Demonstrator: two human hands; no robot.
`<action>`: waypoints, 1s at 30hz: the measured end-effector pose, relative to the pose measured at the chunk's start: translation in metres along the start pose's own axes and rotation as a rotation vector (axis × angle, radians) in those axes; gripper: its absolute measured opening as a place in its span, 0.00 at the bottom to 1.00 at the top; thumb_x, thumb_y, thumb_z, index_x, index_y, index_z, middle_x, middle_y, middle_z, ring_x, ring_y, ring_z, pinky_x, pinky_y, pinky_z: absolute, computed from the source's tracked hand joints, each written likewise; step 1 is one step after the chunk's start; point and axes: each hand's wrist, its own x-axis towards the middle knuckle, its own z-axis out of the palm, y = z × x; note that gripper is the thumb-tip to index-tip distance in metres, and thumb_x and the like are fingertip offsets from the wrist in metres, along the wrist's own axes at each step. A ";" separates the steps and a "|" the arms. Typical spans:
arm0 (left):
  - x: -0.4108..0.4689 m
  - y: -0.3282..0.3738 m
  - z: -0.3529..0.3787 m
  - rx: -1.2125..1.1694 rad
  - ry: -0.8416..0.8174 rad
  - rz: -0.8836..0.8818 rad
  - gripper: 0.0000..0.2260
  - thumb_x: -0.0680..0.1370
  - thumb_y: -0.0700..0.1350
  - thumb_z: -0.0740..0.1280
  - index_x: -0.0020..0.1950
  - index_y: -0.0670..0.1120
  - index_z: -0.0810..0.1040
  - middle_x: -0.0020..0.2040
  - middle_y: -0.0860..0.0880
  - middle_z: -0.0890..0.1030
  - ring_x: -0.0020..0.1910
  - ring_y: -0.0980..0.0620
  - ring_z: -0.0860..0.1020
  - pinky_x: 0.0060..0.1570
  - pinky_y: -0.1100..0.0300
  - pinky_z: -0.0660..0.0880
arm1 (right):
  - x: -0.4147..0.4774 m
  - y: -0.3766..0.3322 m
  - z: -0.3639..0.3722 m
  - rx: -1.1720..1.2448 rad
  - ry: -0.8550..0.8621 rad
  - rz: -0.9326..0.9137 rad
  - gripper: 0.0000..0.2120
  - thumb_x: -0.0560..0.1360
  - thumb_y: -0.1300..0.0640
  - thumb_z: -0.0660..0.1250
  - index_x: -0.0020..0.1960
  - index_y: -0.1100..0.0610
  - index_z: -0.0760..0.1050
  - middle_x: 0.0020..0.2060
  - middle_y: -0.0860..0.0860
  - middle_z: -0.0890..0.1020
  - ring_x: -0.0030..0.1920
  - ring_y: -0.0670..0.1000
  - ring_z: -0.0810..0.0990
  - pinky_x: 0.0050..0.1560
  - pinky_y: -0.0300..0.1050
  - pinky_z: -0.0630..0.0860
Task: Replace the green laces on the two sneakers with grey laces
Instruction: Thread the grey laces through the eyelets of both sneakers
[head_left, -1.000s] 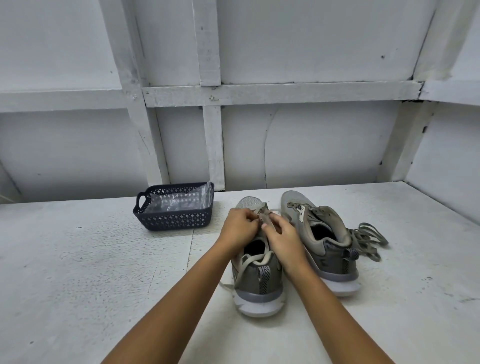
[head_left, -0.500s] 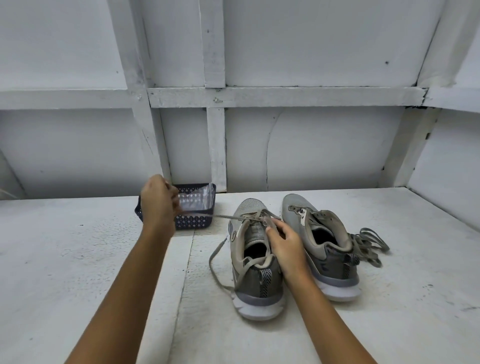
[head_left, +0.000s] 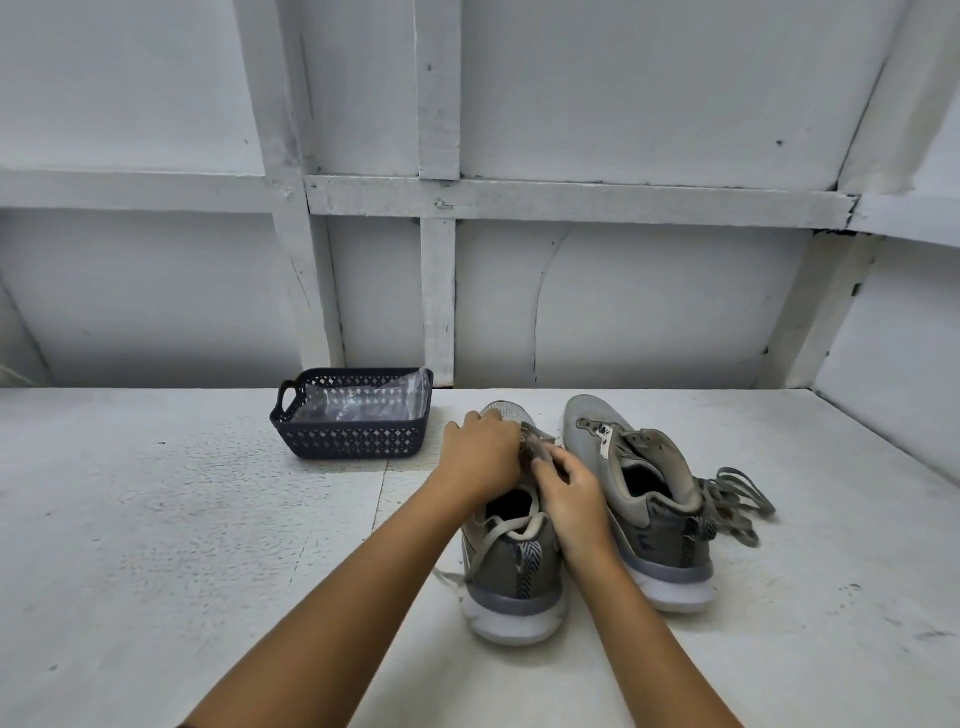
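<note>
We see both hands on L sneaker (head_left: 511, 571), mid worktop (head_left: 156, 519). Left hand (head_left: 480, 457) and right hand (head_left: 569, 488) have fingers curled, pinching its lace (head_left: 485, 543) nr toe eyelets. R sneaker (head_left: 649, 499) is unlaced, with a lace pile (head_left: 737, 499) touching it on the right-edge side. We judge well under half done; lace colours unclear.
</note>
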 end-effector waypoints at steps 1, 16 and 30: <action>0.001 -0.001 0.001 0.004 0.013 -0.002 0.13 0.79 0.45 0.57 0.59 0.41 0.73 0.61 0.41 0.72 0.62 0.41 0.69 0.58 0.46 0.66 | 0.000 0.000 0.000 -0.006 0.003 0.001 0.10 0.77 0.57 0.64 0.56 0.58 0.79 0.50 0.52 0.83 0.54 0.51 0.80 0.59 0.50 0.75; -0.036 -0.062 -0.052 -1.622 0.114 0.029 0.11 0.79 0.32 0.55 0.39 0.38 0.71 0.39 0.43 0.84 0.39 0.49 0.84 0.45 0.59 0.80 | -0.005 -0.008 -0.003 -0.002 -0.008 -0.015 0.06 0.78 0.56 0.62 0.52 0.53 0.77 0.45 0.49 0.81 0.49 0.49 0.78 0.52 0.42 0.73; -0.060 -0.060 -0.059 -1.532 -0.018 0.156 0.09 0.79 0.34 0.58 0.43 0.37 0.77 0.39 0.48 0.83 0.39 0.52 0.80 0.42 0.60 0.80 | 0.001 -0.032 -0.008 -0.340 -0.193 -0.150 0.18 0.75 0.57 0.67 0.65 0.50 0.73 0.58 0.53 0.73 0.56 0.47 0.73 0.58 0.38 0.69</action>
